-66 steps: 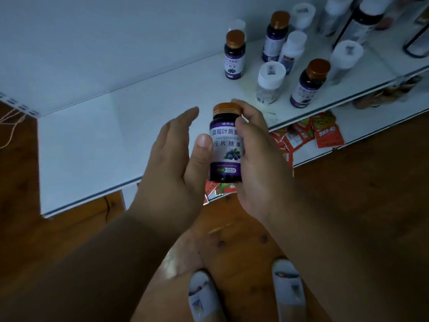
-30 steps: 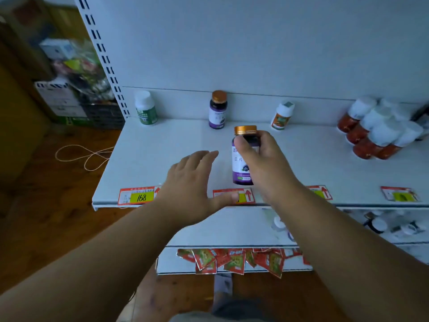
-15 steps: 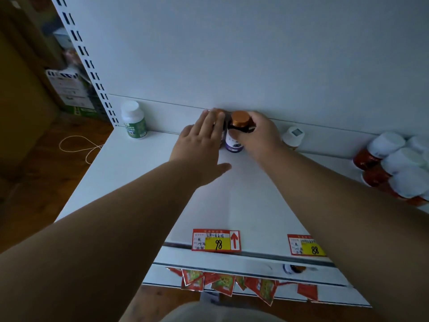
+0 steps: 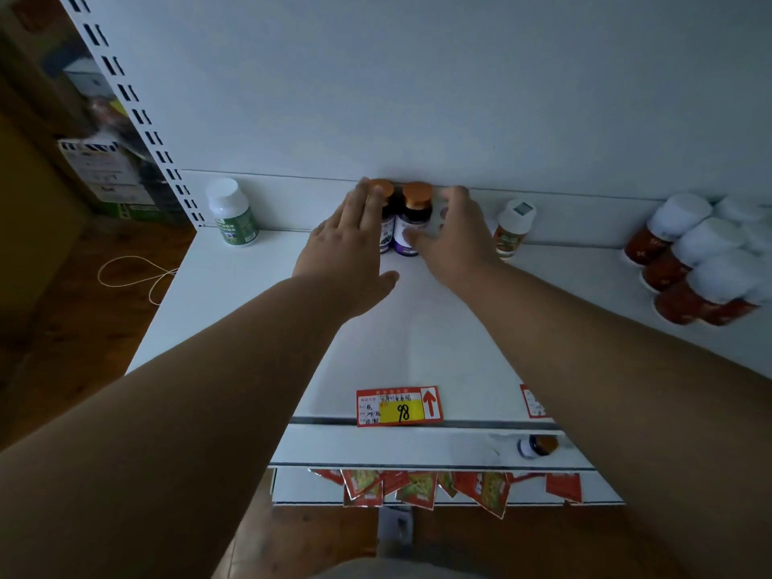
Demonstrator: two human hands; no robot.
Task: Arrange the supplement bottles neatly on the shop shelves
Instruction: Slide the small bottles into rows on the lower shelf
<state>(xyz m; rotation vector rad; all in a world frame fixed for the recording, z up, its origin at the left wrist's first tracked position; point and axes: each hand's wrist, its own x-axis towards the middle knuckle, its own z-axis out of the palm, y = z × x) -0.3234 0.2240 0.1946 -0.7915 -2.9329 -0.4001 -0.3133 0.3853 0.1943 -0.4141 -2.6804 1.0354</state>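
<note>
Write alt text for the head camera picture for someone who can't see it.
Two hands reach to the back of a white shelf: the left hand lies flat against one copper-capped purple bottle, the right hand curls around its twin. A green-labelled white bottle stands left, red bottles right.

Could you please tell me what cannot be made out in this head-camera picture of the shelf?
- Left purple bottle: label mostly hidden behind the left hand.
- Right purple bottle: whether the right hand grips it or only touches; the fingers are blurred.
- Price tag under the right forearm: mostly covered.
- Red-brown bottles: cut off by the right edge, so no count.
- Bottle on the lower shelf: too small to read.
</note>
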